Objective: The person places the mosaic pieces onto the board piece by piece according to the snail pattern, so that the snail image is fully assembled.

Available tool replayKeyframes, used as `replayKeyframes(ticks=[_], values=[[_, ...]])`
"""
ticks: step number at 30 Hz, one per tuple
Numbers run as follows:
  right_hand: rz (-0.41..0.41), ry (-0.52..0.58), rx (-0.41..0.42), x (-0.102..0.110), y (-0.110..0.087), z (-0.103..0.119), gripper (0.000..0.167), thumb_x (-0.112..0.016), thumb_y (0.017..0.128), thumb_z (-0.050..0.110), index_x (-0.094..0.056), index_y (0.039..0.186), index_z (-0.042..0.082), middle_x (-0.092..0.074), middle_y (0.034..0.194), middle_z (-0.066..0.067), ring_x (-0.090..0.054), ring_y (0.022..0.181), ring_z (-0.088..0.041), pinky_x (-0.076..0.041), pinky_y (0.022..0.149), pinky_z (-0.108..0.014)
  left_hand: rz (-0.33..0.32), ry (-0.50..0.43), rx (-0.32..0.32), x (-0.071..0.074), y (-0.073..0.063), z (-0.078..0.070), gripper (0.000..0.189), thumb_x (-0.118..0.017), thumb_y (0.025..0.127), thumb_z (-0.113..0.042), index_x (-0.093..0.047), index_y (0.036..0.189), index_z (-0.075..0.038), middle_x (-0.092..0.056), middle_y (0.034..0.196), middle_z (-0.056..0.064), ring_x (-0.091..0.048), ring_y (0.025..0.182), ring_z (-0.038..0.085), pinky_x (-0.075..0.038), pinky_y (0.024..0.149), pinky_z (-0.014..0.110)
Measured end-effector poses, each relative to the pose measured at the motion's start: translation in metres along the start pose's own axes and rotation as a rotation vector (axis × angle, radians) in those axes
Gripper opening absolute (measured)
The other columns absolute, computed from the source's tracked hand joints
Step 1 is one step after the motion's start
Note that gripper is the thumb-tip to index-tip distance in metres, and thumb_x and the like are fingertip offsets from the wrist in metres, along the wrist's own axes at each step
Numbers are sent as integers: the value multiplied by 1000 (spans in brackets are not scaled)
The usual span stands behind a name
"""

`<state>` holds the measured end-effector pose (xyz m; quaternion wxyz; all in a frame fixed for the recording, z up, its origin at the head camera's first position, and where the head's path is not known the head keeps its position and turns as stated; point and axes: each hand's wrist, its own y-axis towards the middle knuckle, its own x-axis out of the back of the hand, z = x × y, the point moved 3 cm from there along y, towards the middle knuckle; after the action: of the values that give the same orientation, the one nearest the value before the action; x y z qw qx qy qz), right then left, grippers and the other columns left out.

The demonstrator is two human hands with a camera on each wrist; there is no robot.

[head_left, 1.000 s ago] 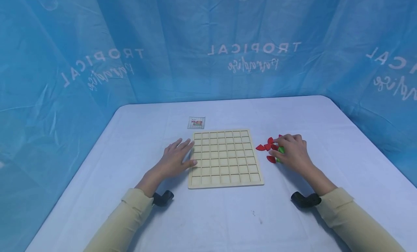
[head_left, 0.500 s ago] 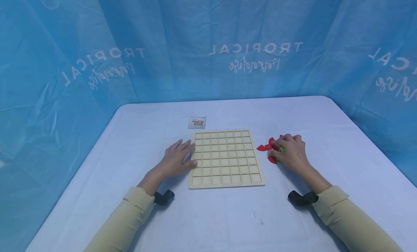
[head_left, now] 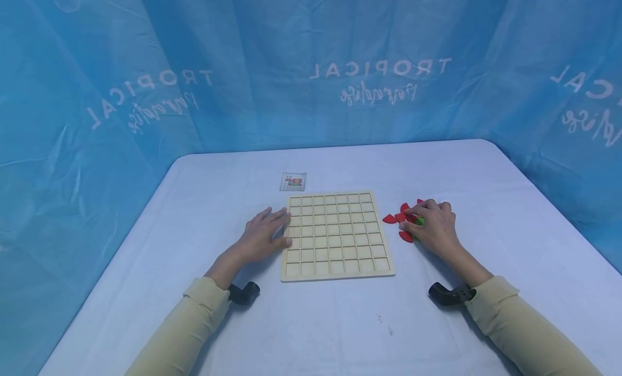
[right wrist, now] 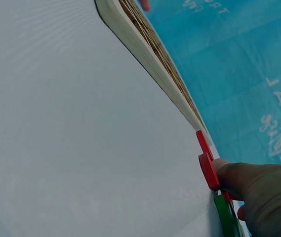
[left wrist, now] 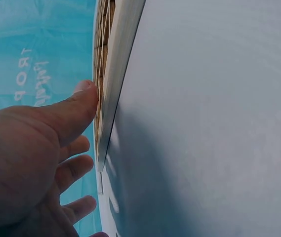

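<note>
A square wooden board with a grid of shallow cells lies flat in the middle of the head view. My left hand is at its left side, fingers spread, with thumb and fingertips right at the edge. The left wrist view shows the left thumb over the board's rim. To the right of the board, my right hand is low over several red and green pieces, its thumb and index finger pinching a dark red piece. The right palm hides part of the green pieces.
Behind the board lies a small gridded picture card. Loose red fan-shaped pieces lie between the board and my right hand, one red piece nearer to me. A white cloth covers the table, with blue curtains around it.
My right hand has shifted slightly left among the pieces, its thumb and index finger staying around the dark red one. The left hand and the board hold their places.
</note>
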<state>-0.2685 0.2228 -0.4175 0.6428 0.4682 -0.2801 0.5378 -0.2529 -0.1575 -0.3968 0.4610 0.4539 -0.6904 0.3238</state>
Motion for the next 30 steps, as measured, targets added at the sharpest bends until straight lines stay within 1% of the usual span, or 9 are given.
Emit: replayKeyframes(ticks=[5,12,18,24,30], values=[[7,12,-18,0,2,1,44,-79,76,25,-68,113,5,-53,115,-21,-37,111,-41,-32,87,-55,5,-8,-3,0,1,0,66,-60,91,-37,-35,146,-9,-28,156,10,-13,145,41,-15,113,63],[21,28,-53,-1,5,1,45,-78,76,27,-67,115,7,-52,119,-21,-35,114,-41,-29,90,-56,22,-19,16,-2,1,0,67,-60,91,-38,-35,146,-8,-27,156,8,-12,146,39,-13,115,62],[34,39,-35,-3,6,2,40,-76,78,25,-68,114,8,-52,119,-21,-33,117,-44,-26,95,-61,24,-22,18,-4,2,2,67,-60,91,-39,-35,146,-9,-27,156,8,-12,146,39,-13,115,61],[52,50,-3,-5,8,1,37,-74,80,22,-68,114,11,-52,121,-20,-33,118,-44,-26,93,-60,23,-23,23,-4,1,1,67,-60,91,-38,-35,146,-8,-27,156,8,-12,146,39,-13,115,61],[46,53,-39,-2,11,-3,34,-71,81,19,-68,114,9,-51,119,-20,-33,116,-43,-26,94,-60,19,-15,21,-5,1,0,67,-59,91,-38,-35,146,-8,-28,156,9,-12,146,39,-14,115,60]])
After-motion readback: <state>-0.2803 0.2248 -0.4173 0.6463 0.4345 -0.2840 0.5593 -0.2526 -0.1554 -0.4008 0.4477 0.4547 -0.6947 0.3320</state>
